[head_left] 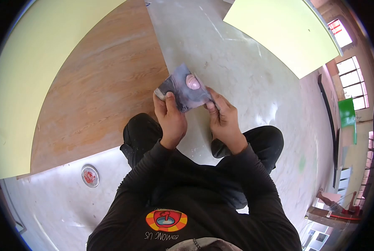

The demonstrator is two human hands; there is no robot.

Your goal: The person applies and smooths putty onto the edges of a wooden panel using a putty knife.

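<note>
A thin, smudged grey sheet (183, 95) is held out in front of my body, with a rounded lump of pink paste (192, 82) on its upper face. My left hand (171, 120) grips the sheet's left corner, thumb on top and fingers beneath. On the opposite side, my right hand (224, 121) pinches the sheet's lower right edge between thumb and fingers, where a narrow dark strip shows along the edge. Both hands are above the floor, between my bent knees.
A brown wooden board (99, 79) lies at left, bordered by a pale yellow panel (15, 79). Another yellow panel (283, 33) is at upper right. A round metal lid (90, 175) with red residue rests on the grey floor (270, 96). A person (335, 205) is at far right.
</note>
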